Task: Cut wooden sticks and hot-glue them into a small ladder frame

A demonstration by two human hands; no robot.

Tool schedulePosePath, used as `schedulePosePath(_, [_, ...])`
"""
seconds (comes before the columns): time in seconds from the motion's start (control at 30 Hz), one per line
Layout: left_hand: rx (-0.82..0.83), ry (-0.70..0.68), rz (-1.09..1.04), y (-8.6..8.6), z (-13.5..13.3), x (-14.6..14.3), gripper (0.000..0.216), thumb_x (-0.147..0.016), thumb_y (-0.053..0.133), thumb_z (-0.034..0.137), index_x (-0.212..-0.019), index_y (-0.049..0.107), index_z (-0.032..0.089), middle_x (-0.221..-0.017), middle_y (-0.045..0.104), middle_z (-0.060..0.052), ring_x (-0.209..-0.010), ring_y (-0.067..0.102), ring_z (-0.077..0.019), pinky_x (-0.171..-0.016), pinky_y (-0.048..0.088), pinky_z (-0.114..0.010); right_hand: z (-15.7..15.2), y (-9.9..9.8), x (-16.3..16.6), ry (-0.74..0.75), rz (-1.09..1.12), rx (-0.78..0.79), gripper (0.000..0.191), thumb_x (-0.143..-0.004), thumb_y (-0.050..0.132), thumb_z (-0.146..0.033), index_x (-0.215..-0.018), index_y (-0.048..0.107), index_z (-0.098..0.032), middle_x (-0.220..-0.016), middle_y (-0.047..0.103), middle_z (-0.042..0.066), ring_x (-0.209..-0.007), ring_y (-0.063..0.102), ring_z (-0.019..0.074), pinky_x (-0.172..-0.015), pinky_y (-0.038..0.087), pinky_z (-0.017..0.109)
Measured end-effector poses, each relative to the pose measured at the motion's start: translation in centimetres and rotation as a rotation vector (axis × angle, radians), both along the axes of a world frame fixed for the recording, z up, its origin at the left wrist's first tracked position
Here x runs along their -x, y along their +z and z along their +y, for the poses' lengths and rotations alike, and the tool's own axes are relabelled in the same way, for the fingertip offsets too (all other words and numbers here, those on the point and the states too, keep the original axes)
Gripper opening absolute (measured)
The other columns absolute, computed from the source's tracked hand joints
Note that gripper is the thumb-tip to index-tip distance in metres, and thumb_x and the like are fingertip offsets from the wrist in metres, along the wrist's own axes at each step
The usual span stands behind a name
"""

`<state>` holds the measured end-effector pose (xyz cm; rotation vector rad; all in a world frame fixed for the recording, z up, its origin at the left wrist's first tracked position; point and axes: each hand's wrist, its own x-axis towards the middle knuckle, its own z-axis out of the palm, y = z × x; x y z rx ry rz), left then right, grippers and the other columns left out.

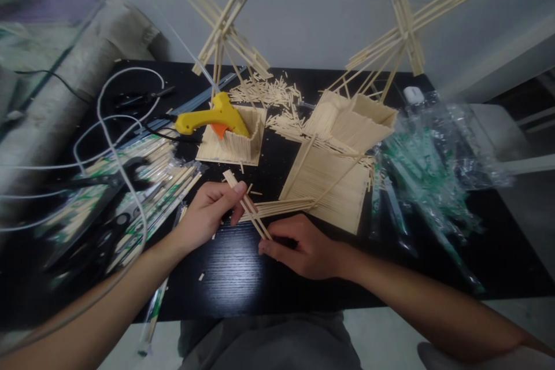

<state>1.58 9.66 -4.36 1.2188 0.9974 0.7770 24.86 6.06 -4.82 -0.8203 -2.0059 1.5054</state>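
Between my two hands is a pair of joined wooden chopsticks, slanting down to the right above the black table. My left hand pinches their upper part between thumb and fingers. At the lower end, the fingers of my right hand are closed on the same chopsticks. Just behind them lies a bundle of loose chopsticks. A flat panel of sticks is to the right. Further back, a yellow glue gun rests in a small square stick box.
Two windmill-like stick models stand at the back, with cut stick pieces between them. Wrapped chopsticks, black scissors and a white cable are at left. Crumpled plastic wrappers lie at right.
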Motion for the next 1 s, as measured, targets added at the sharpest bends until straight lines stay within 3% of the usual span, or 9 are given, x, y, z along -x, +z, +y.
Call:
schedulePosePath(0.2, [0.001, -0.012, -0.012, 0.04, 0.03, 0.10, 0.056, -0.098, 0.060, 0.062, -0.073, 0.080, 0.016, -0.048, 0.053, 0.000, -0.051, 0.051, -0.0121, -0.057, 0.040, -0.027, 0.03, -0.04, -0.07, 0.030, -0.014, 0.005, 0.044, -0.109, 0.052, -0.043, -0.079, 0.069, -0.015, -0.066, 0.061, -0.001, -0.060, 0.049, 0.0114, -0.059, 0.039, 0.024])
schedulePosePath(0.6, [-0.089, 0.080, 0.049, 0.77, 0.10, -0.47, 0.056, -0.094, 0.063, 0.067, -0.075, 0.076, 0.017, -0.048, 0.052, 0.001, -0.051, 0.049, -0.0121, -0.055, 0.038, -0.026, 0.10, 0.31, 0.03, -0.033, 0.018, 0.077, 0.038, -0.105, 0.057, -0.037, -0.081, 0.074, -0.013, -0.064, 0.057, -0.001, -0.060, 0.051, 0.0111, -0.058, 0.039, 0.023])
schedulePosePath(0.7, [-0.093, 0.126, 0.050, 0.69, 0.20, -0.26, 0.055, -0.096, 0.062, 0.065, -0.071, 0.073, 0.017, -0.049, 0.053, 0.001, -0.052, 0.050, -0.0125, -0.057, 0.040, -0.026, 0.13, 0.41, 0.02, -0.032, 0.007, 0.083, 0.039, -0.106, 0.056, -0.037, -0.081, 0.073, -0.013, -0.065, 0.059, -0.001, -0.062, 0.053, 0.0114, -0.060, 0.040, 0.023])
schedulePosePath(1.0, [-0.035, 0.084, -0.029, 0.52, 0.07, -0.08, 0.059, -0.099, 0.061, 0.059, -0.056, 0.062, 0.019, -0.051, 0.054, -0.001, -0.054, 0.051, -0.0133, -0.059, 0.040, -0.028, 0.05, 0.18, 0.02, -0.002, -0.022, 0.051, 0.043, -0.108, 0.054, -0.041, -0.078, 0.070, -0.015, -0.064, 0.060, -0.001, -0.060, 0.050, 0.0111, -0.058, 0.039, 0.023])
